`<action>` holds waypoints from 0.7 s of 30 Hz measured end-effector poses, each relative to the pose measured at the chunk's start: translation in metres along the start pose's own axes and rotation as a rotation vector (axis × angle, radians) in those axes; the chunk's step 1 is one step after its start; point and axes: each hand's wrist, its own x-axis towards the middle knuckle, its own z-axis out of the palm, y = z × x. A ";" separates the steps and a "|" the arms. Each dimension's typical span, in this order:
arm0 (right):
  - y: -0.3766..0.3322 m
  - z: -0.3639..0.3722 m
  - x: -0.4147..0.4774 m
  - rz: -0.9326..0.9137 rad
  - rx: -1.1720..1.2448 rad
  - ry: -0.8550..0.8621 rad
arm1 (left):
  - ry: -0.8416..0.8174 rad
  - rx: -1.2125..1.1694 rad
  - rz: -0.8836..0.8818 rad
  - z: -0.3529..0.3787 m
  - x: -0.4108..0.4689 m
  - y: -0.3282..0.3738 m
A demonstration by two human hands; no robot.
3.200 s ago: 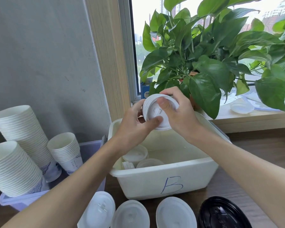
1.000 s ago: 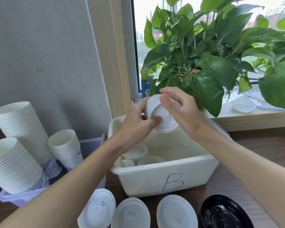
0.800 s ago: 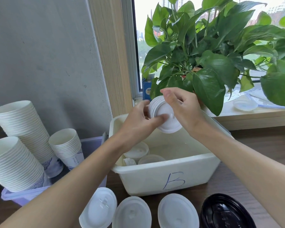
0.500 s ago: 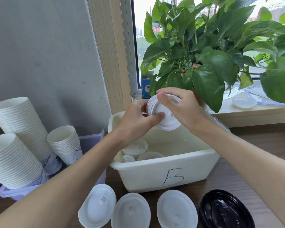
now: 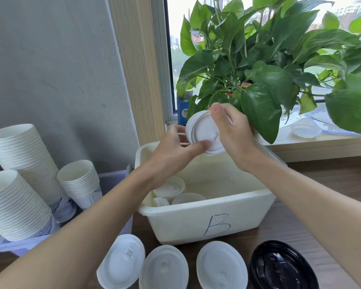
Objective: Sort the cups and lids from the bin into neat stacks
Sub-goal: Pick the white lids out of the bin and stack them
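The left hand (image 5: 173, 152) and right hand (image 5: 232, 132) together grip a small stack of white lids (image 5: 202, 132), tilted on edge, above the white bin (image 5: 196, 224) marked B. Spare lids (image 5: 171, 187) lie inside it, four larger lids (image 5: 164, 265) line the desk (image 5: 321, 180) in front, cup stacks (image 5: 19, 155) lean at the left

This looks like an office or workroom in a city building. A grey plaster wall (image 5: 50, 59) meets a wood-framed window (image 5: 175, 49) showing tall buildings outside. A leafy potted plant (image 5: 265, 65) stands on the windowsill (image 5: 313, 143) along the far edge of a wooden tabletop (image 5: 325, 176) carrying stacked paper cups (image 5: 19, 155).
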 end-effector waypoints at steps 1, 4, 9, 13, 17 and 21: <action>0.000 -0.001 0.000 0.020 -0.007 -0.011 | -0.005 -0.025 -0.024 0.000 0.001 -0.002; 0.002 -0.005 -0.002 0.026 -0.028 -0.072 | 0.020 -0.041 0.013 -0.001 0.001 -0.003; 0.004 -0.006 -0.004 -0.003 -0.125 -0.226 | 0.041 0.103 0.156 0.001 0.000 -0.001; 0.004 -0.005 -0.002 -0.028 -0.132 -0.172 | 0.026 0.074 0.140 0.001 0.001 -0.001; 0.006 -0.005 -0.002 -0.012 -0.154 -0.204 | 0.004 0.040 0.161 -0.002 0.001 -0.003; 0.005 -0.003 -0.002 -0.007 -0.181 -0.243 | 0.007 0.023 0.138 -0.005 0.003 -0.006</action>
